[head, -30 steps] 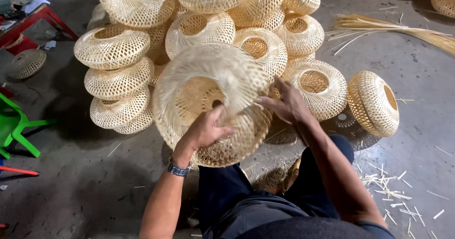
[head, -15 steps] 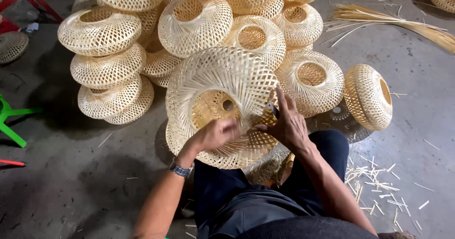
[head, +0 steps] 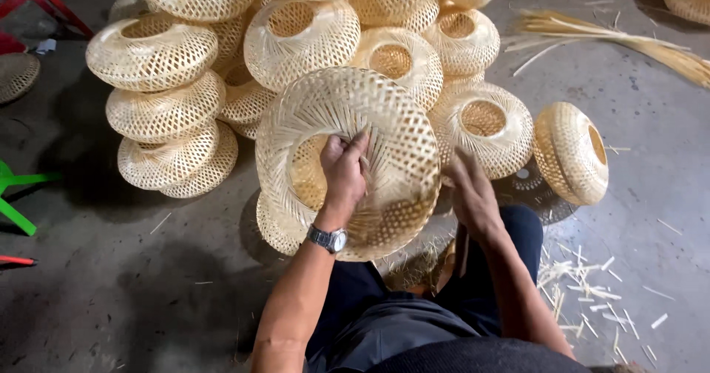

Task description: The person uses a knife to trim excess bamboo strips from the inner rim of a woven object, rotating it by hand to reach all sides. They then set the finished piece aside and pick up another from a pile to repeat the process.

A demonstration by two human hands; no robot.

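Our left hand (head: pixel 344 167) pinches the woven bamboo lampshade (head: pixel 351 158) at its opening rim; our right hand (head: pixel 470 195) grips its outer edge. Bare concrete floor (head: pixel 111 284) lies left.

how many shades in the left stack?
4, maybe more hidden: top, second, third, bottom. Left hand is on another shade.

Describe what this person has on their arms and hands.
Both forearms are bare, with no sleeves in view and no gloves. The left hand has a silver metal wristwatch at the wrist. The right hand wears nothing visible, no ring or band.
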